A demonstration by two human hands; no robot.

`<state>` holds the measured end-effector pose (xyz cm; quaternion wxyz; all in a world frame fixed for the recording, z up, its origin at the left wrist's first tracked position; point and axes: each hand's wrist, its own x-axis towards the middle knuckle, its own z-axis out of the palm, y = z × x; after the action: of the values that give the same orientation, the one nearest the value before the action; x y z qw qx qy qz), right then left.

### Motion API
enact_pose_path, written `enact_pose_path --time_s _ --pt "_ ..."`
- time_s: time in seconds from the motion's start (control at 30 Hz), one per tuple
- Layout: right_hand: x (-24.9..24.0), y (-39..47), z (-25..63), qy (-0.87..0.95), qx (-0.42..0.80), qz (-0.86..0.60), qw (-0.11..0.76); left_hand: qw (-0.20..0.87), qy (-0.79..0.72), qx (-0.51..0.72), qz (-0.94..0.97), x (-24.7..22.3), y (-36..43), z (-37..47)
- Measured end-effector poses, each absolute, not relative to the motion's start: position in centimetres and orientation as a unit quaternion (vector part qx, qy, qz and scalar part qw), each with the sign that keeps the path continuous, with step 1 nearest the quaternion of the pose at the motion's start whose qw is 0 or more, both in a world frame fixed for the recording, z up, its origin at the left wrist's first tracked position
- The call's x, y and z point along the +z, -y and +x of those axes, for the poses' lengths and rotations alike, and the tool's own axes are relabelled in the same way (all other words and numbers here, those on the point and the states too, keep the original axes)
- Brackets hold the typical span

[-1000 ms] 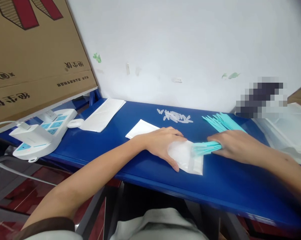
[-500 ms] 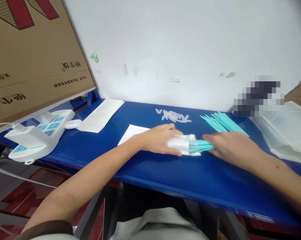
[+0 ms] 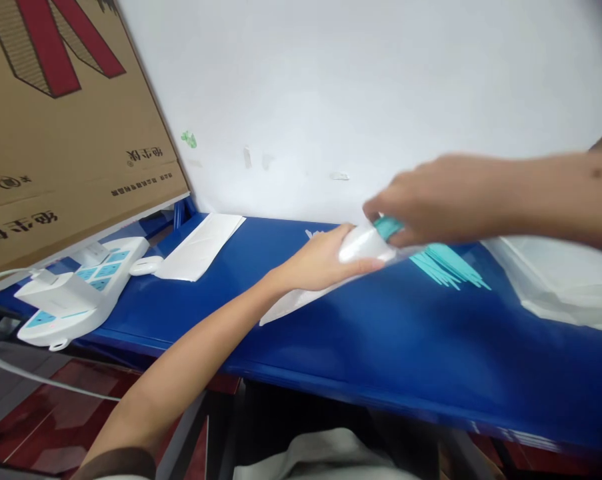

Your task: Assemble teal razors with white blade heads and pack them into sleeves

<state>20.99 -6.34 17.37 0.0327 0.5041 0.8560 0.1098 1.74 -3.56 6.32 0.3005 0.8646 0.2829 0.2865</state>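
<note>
My left hand (image 3: 318, 261) is wrapped round a white translucent plastic bag (image 3: 365, 243), its thumb along the near side. The bag is tilted up to the right, its tail trailing down toward the table. At the bag's mouth my right hand (image 3: 425, 203) is closed on a bunch of teal strips (image 3: 388, 227), slightly blurred. Most of that bunch is hidden by the bag and fingers. A loose pile of teal strips (image 3: 448, 265) lies on the blue table below my right hand.
White flat bags (image 3: 201, 247) lie on the blue table (image 3: 381, 340) at the left. Nearby are a power strip (image 3: 83, 313) with chargers and a small white case (image 3: 147, 265). A cardboard box (image 3: 81, 147) stands far left; clear plastic sheeting (image 3: 555, 287) lies at right.
Both hands have raised the bag's mouth end from the table, tilting it up. The teal bunch sticks out of the bag less than before. My right hand has moved up and left.
</note>
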Motion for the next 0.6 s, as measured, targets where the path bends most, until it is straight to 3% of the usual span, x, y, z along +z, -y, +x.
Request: enact_pose_path --time_s 0.17,0.3,0.5,0.6 --pt "25.8 5.9 17.1 -0.831 0.151 0.53 0.077 0.392 -0.184 0.446 0.784 8.2 3.6 1.4" --pt "27.8 6.9 16.6 -0.853 0.149 0.5 -0.004 0.41 -0.157 0.477 0.761 8.1 3.7 1.6" --pt "23.7 8.2 19.4 -0.833 0.004 0.553 0.004 0.386 -0.165 0.448 0.789 6.8 4.1 2.6" --pt "18.4 8.6 23.4 -0.82 -0.011 0.552 -0.154 0.39 -0.198 0.351 0.828 5.4 4.5 2.3"
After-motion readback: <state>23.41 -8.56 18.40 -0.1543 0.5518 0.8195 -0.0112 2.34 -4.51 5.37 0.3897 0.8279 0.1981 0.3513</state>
